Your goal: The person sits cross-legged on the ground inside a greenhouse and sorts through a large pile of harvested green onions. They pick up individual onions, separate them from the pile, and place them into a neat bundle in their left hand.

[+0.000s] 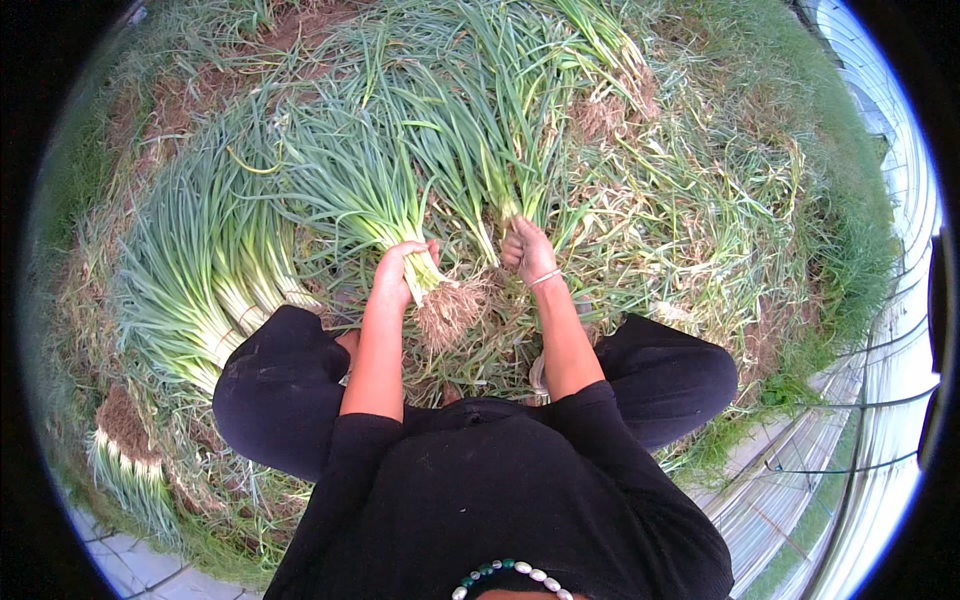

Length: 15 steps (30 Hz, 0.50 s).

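Observation:
My left hand [391, 276] is closed around the pale stems of a thick bunch of green alliums [382, 202]. Their long flat leaves fan out away from me, and a tangle of brown roots [450, 309] sticks out below the fist, towards my body. To the right, my right hand [531, 251] grips the lower stems of a smaller clump of alliums [504, 184]; its fingers hide the root end. Between the two hands, a few loose stems [484, 234] lie on the litter.
Tied allium bundles [229, 300] lie side by side against my left knee [277, 390]. Another root-ended bundle [131, 450] is at lower left. More uprooted alliums [607, 67] lie ahead. Dry leaf litter [675, 202] covers the ground; plastic greenhouse sheeting [892, 345] curves along the right.

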Available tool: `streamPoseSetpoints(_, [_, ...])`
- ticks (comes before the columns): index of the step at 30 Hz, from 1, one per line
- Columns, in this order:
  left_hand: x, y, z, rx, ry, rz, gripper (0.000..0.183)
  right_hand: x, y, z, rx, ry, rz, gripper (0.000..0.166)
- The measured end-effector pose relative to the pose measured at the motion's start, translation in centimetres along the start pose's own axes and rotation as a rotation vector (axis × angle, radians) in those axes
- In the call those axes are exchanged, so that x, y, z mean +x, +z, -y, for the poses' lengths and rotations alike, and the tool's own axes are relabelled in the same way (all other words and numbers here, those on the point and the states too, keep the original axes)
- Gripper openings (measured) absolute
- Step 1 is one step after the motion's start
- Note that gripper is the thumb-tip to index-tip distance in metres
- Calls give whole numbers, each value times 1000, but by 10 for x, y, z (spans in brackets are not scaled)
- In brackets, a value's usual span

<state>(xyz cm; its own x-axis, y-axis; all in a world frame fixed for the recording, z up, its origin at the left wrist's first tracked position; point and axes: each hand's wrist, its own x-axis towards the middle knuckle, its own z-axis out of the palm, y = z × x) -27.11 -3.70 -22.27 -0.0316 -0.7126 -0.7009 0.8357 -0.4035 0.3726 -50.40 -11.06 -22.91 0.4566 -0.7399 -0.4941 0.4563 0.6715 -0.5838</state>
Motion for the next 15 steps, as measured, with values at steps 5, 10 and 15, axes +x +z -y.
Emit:
streamPoseSetpoints(5, [-6,30,8,-40,-2,34,32,0,-33,4,-1264,-197,-410,23])
streamPoseSetpoints(10, [-12,12,-5,-71,52,47,31,-56,58,63,-271,-428,15,26])
streamPoseSetpoints(15, [-8,15,3,-58,50,48,29,-56,27,39,-652,-389,-192,23])
